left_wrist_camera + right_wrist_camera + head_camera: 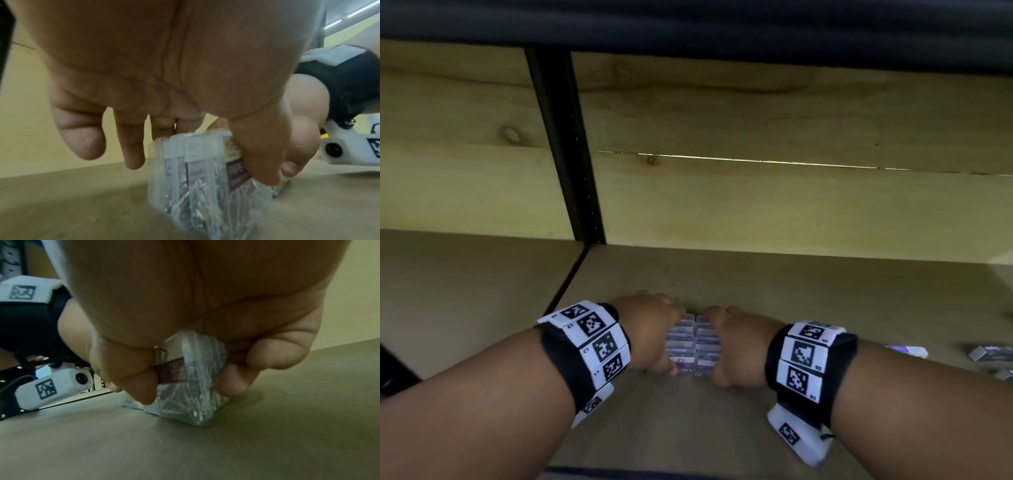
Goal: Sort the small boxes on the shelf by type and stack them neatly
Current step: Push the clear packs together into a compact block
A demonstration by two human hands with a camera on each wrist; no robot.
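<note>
Two rows of clear plastic paper-clip boxes (693,346) with purple labels stand side by side on the wooden shelf (825,294), pressed between my hands. My left hand (654,334) grips the left row (205,175), thumb at its near end and fingers at its far end. My right hand (739,346) grips the right row (191,382) the same way, thumb in front and curled fingers at the far side. Both rows rest on the shelf board. My hands hide the rows' outer sides.
Several small grey and white boxes (986,354) lie loose at the shelf's right edge. A black upright post (566,147) divides the shelf at the back left. The wooden back wall (756,192) stands well behind the hands.
</note>
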